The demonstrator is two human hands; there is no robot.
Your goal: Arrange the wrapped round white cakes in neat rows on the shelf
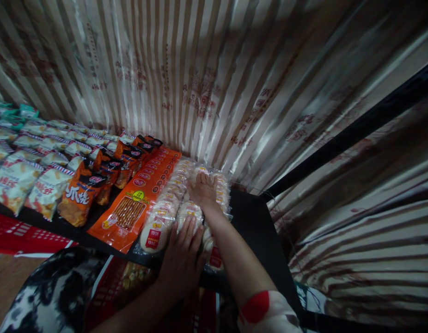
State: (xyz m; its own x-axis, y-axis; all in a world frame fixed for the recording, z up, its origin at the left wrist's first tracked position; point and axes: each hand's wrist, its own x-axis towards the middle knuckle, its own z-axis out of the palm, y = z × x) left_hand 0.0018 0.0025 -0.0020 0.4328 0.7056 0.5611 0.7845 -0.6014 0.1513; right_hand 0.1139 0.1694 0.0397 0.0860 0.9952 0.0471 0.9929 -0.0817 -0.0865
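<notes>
Long clear packs of round white rice crackers (162,209) lie side by side on a black shelf (250,219). My left hand (182,256) rests flat on the near end of one pack, fingers spread. My right hand (202,189) lies palm down farther back on the same packs, near the striped curtain. Neither hand is closed around a pack. A long orange snack bag (137,199) lies right beside the cracker packs on their left.
Orange and black chip bags (82,192) and rows of white snack bags (16,178) fill the shelf to the left. A shiny striped curtain (214,83) hangs behind. A black post (356,129) runs diagonally at right. Red packaging (23,236) sits below the shelf.
</notes>
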